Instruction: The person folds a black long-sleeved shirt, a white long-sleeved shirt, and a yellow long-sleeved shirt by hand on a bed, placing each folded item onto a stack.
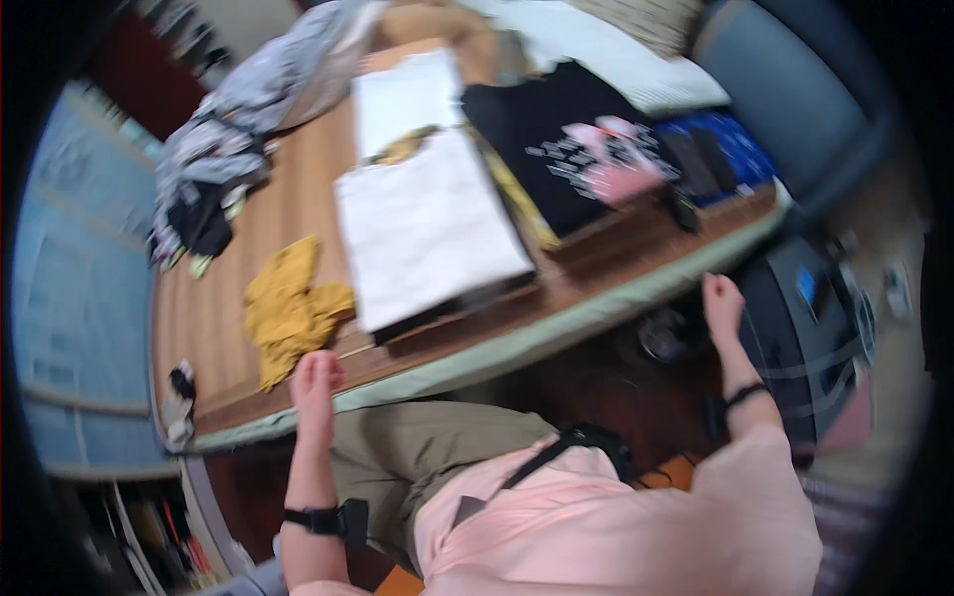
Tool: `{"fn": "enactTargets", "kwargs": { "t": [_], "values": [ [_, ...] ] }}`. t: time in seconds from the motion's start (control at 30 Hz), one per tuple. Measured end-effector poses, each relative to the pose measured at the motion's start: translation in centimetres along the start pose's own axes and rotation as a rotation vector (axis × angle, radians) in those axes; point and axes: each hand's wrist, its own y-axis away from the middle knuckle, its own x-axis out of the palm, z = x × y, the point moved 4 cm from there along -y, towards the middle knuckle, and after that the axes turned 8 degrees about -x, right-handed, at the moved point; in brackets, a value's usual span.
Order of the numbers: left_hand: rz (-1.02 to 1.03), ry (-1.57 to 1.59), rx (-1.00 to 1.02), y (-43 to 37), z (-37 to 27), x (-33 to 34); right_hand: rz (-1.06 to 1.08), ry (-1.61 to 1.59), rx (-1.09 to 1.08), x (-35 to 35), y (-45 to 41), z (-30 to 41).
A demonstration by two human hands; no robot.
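Observation:
My left hand, blurred and loosely curled, is at the near edge of a brown bamboo-like mat. A crumpled mustard-yellow garment lies just beyond it; whether the fingers touch the cloth is unclear. My right hand is curled into a loose fist off the mat's right front edge, with nothing seen in it. Between the hands, a white folded shirt tops a stack with dark cloth under it. To its right lies a black folded T-shirt with a pink print.
More white folded cloth lies behind the stack. Tangled clothes cover the far left; small bundled cloth lies at the left corner. A blue patterned item borders a grey-blue padded seat. Dark furniture stands at right.

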Motion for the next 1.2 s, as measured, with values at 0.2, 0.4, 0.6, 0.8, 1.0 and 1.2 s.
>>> {"fn": "enactTargets", "kwargs": {
  "t": [0.2, 0.4, 0.6, 0.8, 1.0, 1.2],
  "values": [
    [-0.274, -0.234, 0.224, -4.7, 2.7, -4.3, 0.074, -0.633, -0.545, -2.8, -2.2, 21.5],
    [-0.614, -0.881, 0.344, -5.0, 6.3, -10.2, 0.728, -0.666, -1.004, 4.6, 3.8, 45.1],
    [-0.536, -0.874, 0.196, -6.8, 7.3, -11.7, 1.027, -0.249, -1.322, 16.6, 14.2, 56.4],
    [-0.459, -0.816, 0.276, -6.5, 7.3, -13.5, 0.814, 0.02, -1.394, 25.4, 18.5, 61.9],
    [-0.312, -0.699, 0.19, -3.3, 8.0, -18.4, 1.125, -0.695, -0.894, 22.1, 11.0, 63.2],
    [0.442, -0.331, -0.282, -2.8, 8.4, -19.1, 1.355, -0.757, -0.691, 22.3, 10.5, 60.8]
  ]
}}
